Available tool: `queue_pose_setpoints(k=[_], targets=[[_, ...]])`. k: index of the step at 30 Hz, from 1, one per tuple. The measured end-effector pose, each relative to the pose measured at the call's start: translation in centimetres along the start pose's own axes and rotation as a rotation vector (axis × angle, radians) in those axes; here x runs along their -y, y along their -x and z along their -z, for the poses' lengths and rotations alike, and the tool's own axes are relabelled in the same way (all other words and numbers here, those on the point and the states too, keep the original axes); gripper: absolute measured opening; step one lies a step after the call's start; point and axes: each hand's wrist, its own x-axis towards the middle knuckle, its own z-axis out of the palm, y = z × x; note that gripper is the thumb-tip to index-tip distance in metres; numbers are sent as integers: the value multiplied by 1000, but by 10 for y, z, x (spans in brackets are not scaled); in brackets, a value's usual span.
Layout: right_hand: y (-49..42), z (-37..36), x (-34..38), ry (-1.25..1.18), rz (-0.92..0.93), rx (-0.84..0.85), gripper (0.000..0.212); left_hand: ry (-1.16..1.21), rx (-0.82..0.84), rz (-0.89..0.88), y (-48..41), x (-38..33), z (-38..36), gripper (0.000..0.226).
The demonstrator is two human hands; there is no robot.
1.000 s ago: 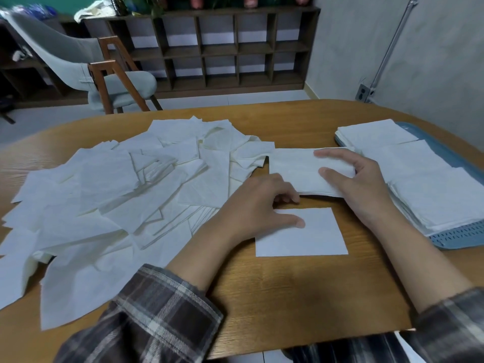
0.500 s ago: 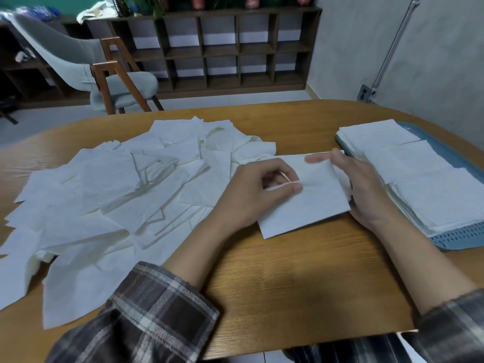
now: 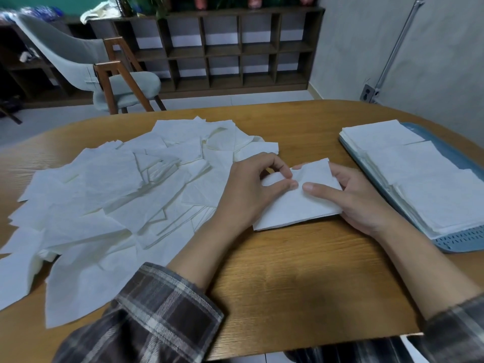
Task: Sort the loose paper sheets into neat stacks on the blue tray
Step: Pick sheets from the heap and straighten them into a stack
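A small stack of white paper sheets lies on the wooden table between my hands. My left hand pinches its left part with thumb and curled fingers. My right hand holds the right side, thumb on top and fingers underneath. A wide heap of loose white sheets covers the table's left half. At the right, the blue tray carries neat white paper stacks in a row.
A grey chair with wooden legs stands beyond the table's far edge. A dark shelf unit lines the back wall. A pipe and a wall socket are at the far right. Bare wood shows in front of my hands.
My left hand lifted the single sheet from the table and brought it onto the small stack. Both hands now hold the stack together, shifted slightly toward me.
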Motion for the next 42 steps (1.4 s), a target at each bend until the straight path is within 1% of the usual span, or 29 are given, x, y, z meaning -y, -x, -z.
queue_pose_setpoints(k=[2, 4, 7, 8, 10, 12, 13, 14, 15, 17, 18, 19, 21, 23, 24, 26, 29, 31, 34, 36, 39, 42], targets=[[1, -2, 1, 34, -1, -10, 31, -28, -9, -21, 0, 1, -2, 14], [0, -2, 1, 76, 10, -55, 29, -76, -21, -47, 0, 3, -4, 16], [-1, 0, 5, 72, 42, -118, 46, -198, -108, -81, 0, 4, -5, 27], [-1, 1, 7, 23, 59, -137, 54, -185, -121, -42, 0, 3, -3, 33], [-1, 1, 11, -152, 76, -165, 65, -48, -75, 114, -1, 0, 2, 41], [-1, -1, 13, -216, 69, -172, 73, 114, -4, 239, -2, 1, 4, 38], [-2, 0, 11, -207, 59, -159, 75, 127, -3, 247, -2, 3, 3, 36], [-2, 1, 10, -219, 42, -131, 74, 111, -26, 229, -2, 5, 3, 35], [-1, 3, 10, -263, 16, -81, 68, 80, -60, 200, -2, 6, 2, 33], [0, 5, 12, -369, -61, 36, 48, 27, -115, 162, -2, 9, 1, 33], [0, 4, 11, -370, -92, 59, 39, 12, -121, 153, -2, 10, 1, 33], [1, 4, 10, -323, -109, 45, 32, -3, -112, 146, -2, 10, 0, 33], [0, 3, 6, -113, -90, -72, 28, -75, -82, 104, -2, 10, -1, 33], [-1, 3, 5, 109, -51, -216, 32, -244, -68, 23, -2, 14, 0, 31], [-1, 5, 5, 168, -46, -284, 33, -335, -59, -1, -2, 17, 1, 32], [-3, 10, 4, 185, -58, -407, 33, -485, -14, 3, -4, 22, 5, 37], [-6, 15, -1, 174, -83, -541, 32, -618, 115, 50, -3, 26, 8, 44], [-7, 16, -4, 162, -76, -588, 33, -673, 161, 48, -3, 26, 8, 45], [-8, 19, -6, 186, -66, -619, 34, -692, 118, 49, -4, 25, 7, 40], [-9, 19, -7, 225, -63, -637, 34, -701, 86, 46, -5, 24, 8, 42], [-10, 19, -9, 260, -47, -658, 36, -737, 100, 32, -5, 20, 8, 46], [-10, 19, -8, 256, -33, -638, 39, -748, 146, 7, -4, 18, 9, 34]])
